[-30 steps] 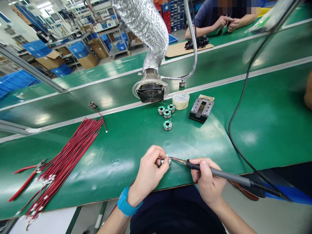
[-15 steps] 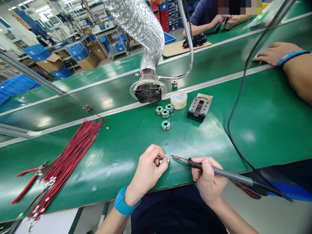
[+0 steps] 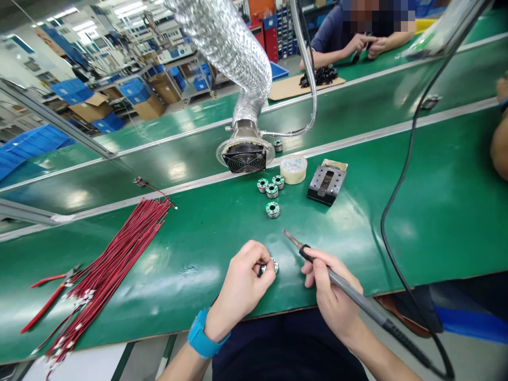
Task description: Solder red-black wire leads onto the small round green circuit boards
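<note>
My left hand [image 3: 244,283] pinches a small round metal part with a green circuit ring [image 3: 273,266] near the front edge of the green table [image 3: 190,243]. My right hand [image 3: 331,293] grips a soldering iron [image 3: 341,286] by its grey handle. Its tip points up and away to the left, lifted clear of the part. Several matching ring parts [image 3: 271,191] lie further back, near the fume extractor fan [image 3: 244,153].
A bundle of red wires [image 3: 107,264] and red-handled cutters [image 3: 47,293] lie at the left. A tape roll [image 3: 293,169] and a black metal iron stand [image 3: 327,182] sit behind. The iron's black cable [image 3: 400,185] arcs at the right. Other people work at the far belt and right edge.
My right hand has swung the soldering iron's tip up and away from the part in my left hand. The left hand has kept its hold.
</note>
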A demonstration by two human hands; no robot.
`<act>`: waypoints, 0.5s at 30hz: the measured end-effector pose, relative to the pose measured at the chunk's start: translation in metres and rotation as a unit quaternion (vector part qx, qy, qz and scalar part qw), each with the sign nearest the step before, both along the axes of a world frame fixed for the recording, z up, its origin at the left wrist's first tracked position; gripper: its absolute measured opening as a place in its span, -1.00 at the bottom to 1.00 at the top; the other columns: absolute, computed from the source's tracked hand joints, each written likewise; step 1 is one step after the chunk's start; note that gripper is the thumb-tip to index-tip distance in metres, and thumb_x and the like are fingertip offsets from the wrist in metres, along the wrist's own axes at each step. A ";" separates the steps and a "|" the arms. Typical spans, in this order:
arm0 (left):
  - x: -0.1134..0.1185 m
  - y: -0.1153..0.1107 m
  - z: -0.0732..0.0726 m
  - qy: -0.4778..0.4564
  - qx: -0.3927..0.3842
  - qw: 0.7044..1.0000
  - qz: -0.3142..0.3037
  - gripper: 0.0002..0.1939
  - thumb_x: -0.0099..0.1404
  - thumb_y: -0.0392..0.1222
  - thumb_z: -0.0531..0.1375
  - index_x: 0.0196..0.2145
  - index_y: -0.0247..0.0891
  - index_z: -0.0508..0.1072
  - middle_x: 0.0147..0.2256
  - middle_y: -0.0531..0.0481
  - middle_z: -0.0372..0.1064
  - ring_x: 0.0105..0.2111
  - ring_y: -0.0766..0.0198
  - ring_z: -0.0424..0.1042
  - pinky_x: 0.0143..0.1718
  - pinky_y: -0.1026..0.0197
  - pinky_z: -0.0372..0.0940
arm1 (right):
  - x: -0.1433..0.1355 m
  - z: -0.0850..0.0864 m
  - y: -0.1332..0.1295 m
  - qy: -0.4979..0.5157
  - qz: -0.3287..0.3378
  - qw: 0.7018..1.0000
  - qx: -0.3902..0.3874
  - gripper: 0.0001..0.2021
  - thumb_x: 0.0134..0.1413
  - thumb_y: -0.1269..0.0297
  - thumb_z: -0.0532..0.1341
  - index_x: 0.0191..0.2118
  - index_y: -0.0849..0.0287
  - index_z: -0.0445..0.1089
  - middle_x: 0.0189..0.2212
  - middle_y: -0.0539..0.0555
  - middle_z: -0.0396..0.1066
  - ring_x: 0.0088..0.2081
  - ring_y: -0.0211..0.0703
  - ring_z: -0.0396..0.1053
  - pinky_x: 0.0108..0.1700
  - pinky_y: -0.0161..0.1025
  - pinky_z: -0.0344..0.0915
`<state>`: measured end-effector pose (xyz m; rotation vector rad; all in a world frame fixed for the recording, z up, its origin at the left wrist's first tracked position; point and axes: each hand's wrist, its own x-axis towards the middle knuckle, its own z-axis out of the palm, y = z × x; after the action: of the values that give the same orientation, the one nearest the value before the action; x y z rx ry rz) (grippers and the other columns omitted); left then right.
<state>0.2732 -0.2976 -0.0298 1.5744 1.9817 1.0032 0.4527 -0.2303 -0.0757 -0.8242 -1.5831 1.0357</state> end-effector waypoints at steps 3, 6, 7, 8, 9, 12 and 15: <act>0.000 -0.004 0.002 0.068 -0.008 0.997 -0.031 -0.83 0.35 -0.26 0.32 -0.12 -0.18 0.43 -0.17 -0.02 0.43 -0.33 0.26 0.39 -0.33 0.23 0.28 | -0.013 0.010 0.025 -0.078 0.009 0.989 0.129 -0.69 0.42 0.39 0.20 0.18 0.06 0.49 -0.22 0.07 0.53 -0.31 -0.21 0.53 -0.21 -0.25 0.49; -0.011 -0.005 0.008 0.189 -0.036 0.975 -0.110 -0.63 0.29 -0.07 0.44 -0.04 -0.16 0.45 -0.13 -0.05 0.47 -0.26 0.15 0.50 -0.28 0.18 0.32 | -0.035 0.018 0.054 -0.165 0.004 0.967 0.192 -0.64 0.44 0.35 0.16 0.26 0.04 0.44 -0.08 0.14 0.48 -0.20 -0.13 0.55 -0.15 -0.21 0.49; -0.020 -0.003 0.012 0.224 -0.048 0.964 -0.134 -0.66 0.29 -0.05 0.45 -0.08 -0.16 0.47 -0.17 -0.03 0.48 -0.28 0.13 0.52 -0.30 0.18 0.32 | -0.043 0.019 0.064 -0.188 0.006 0.960 0.205 -0.62 0.44 0.33 0.15 0.29 0.03 0.40 -0.06 0.15 0.46 -0.19 -0.10 0.55 -0.15 -0.19 0.49; -0.032 0.001 0.017 0.252 -0.061 0.954 -0.152 -0.71 0.30 -0.04 0.44 -0.13 -0.16 0.49 -0.21 -0.02 0.48 -0.31 0.14 0.52 -0.32 0.18 0.30 | -0.051 0.019 0.072 -0.206 0.010 0.954 0.219 -0.59 0.44 0.32 0.15 0.32 0.03 0.37 -0.03 0.17 0.44 -0.17 -0.07 0.55 -0.15 -0.17 0.49; -0.047 0.006 0.023 0.274 -0.078 0.945 -0.159 -0.73 0.28 -0.05 0.45 -0.17 -0.15 0.50 -0.23 -0.02 0.48 -0.33 0.14 0.53 -0.33 0.18 0.29 | -0.058 0.019 0.079 -0.219 0.014 0.947 0.233 -0.56 0.43 0.31 0.15 0.35 0.04 0.33 -0.01 0.19 0.42 -0.16 -0.04 0.54 -0.14 -0.15 0.50; -0.114 0.037 0.045 0.334 -0.162 0.924 -0.091 -0.77 0.20 -0.11 0.49 -0.28 -0.17 0.55 -0.22 -0.07 0.52 -0.28 0.09 0.56 -0.27 0.17 0.32 | -0.077 0.012 0.093 -0.245 0.018 0.931 0.271 -0.53 0.41 0.29 0.17 0.37 0.07 0.28 0.02 0.22 0.40 -0.15 0.01 0.54 -0.15 -0.11 0.52; -0.194 0.087 0.065 0.373 -0.212 0.902 0.037 -0.83 0.16 -0.24 0.47 -0.36 -0.24 0.54 -0.22 -0.17 0.54 -0.16 -0.06 0.56 -0.13 0.09 0.35 | -0.087 0.001 0.099 -0.252 0.017 0.924 0.286 -0.53 0.42 0.29 0.16 0.37 0.10 0.25 0.01 0.22 0.39 -0.16 0.01 0.55 -0.17 -0.11 0.52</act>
<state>0.0788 -0.2103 0.0352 1.7725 2.5215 -0.0900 0.3658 -0.1309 -0.0749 -0.6768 -2.1936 0.3345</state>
